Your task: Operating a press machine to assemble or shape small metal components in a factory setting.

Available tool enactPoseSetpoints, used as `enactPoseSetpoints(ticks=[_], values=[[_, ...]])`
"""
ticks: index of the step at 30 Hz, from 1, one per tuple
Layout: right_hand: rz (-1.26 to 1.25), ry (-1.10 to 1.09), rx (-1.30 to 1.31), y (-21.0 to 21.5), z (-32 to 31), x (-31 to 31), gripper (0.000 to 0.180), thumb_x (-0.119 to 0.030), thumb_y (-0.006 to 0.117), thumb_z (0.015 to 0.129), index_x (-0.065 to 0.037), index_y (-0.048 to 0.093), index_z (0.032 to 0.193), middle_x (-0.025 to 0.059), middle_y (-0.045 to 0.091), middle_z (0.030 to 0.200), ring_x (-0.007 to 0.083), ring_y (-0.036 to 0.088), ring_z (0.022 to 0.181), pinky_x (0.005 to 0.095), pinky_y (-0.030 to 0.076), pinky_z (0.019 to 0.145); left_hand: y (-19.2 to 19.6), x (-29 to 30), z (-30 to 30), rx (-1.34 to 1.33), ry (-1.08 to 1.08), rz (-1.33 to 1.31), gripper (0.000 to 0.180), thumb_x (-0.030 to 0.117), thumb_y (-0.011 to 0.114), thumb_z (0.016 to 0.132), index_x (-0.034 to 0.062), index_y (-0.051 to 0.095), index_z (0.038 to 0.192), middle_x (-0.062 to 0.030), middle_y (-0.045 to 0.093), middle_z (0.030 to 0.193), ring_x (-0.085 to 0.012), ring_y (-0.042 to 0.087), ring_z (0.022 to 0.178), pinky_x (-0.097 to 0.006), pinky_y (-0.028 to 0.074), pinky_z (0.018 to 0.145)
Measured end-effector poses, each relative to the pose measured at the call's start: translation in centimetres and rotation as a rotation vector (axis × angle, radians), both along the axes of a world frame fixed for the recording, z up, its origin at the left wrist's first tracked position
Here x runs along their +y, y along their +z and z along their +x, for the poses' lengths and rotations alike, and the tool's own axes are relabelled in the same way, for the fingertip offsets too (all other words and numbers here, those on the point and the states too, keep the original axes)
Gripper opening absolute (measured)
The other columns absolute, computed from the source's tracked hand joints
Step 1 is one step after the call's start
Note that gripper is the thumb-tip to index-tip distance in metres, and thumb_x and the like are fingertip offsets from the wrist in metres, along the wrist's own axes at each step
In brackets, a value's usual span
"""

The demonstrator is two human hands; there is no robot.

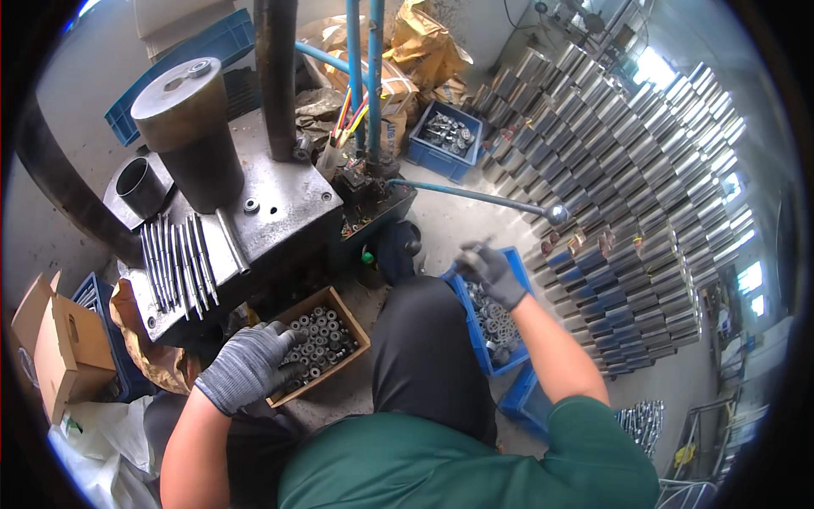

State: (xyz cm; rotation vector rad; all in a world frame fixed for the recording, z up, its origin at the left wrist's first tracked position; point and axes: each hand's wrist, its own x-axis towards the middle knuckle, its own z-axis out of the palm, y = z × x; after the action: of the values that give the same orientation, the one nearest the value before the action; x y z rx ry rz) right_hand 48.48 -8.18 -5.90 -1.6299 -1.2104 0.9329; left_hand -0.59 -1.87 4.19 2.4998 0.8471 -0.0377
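Note:
My left hand (248, 365), in a grey knit glove, reaches over the near left edge of a brown box (349, 316). Its fingers are stretched out and apart. Small metal rings, bearing-like (319, 338), fill the box. My right hand (493, 273), in a darker glove, hangs above the far end of a blue crate (475, 339), its fingers slightly smeared and apart, with nothing visible in them. Loose metal rings and washers (498, 327) lie in that crate. On the metal press table (284, 191), several slim steel shafts (180, 263) lie side by side near a thicker rod (231, 240).
A heavy steel cylinder (191, 140) stands on the press table, a short tube (141, 188) beside it. A blue lever with a ball end (555, 214) juts out ahead of my right hand. Stacked metal tubes (610, 153) rise at right. Another blue crate (445, 140) stands farther back.

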Motion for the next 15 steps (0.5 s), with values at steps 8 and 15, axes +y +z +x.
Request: enactPoseSetpoints(ticks=[8, 15], values=[[-0.127, -1.162, 0.46, -15.7, 13.9, -19.1, 0.041, -0.051, 0.058, 0.104, -0.01, 0.062, 0.108, 0.0097, 0.072, 0.086, 0.0215, 0.069, 0.057, 0.0333, 0.054, 0.044, -2.1, 0.0, -0.4, 0.051, -0.014, 0.008, 0.046, 0.032, 0.079, 0.088, 0.0072, 0.068, 0.125, -0.0197, 0.066, 0.103, -0.0406, 0.069, 0.099, -0.052, 0.055, 0.088], [-0.095, -1.511, 0.679, -20.9, 16.2, -24.1, 0.04, -0.052, 0.056, 0.105, -0.013, 0.057, 0.114, 0.0083, 0.069, 0.076, 0.0223, 0.069, 0.055, 0.0325, 0.053, 0.042, -3.8, 0.4, 0.5, 0.103, -0.001, -0.029, 0.046, 0.033, 0.08, 0.088, 0.0078, 0.069, 0.124, -0.0198, 0.067, 0.103, -0.0414, 0.068, 0.1, -0.052, 0.054, 0.087]])
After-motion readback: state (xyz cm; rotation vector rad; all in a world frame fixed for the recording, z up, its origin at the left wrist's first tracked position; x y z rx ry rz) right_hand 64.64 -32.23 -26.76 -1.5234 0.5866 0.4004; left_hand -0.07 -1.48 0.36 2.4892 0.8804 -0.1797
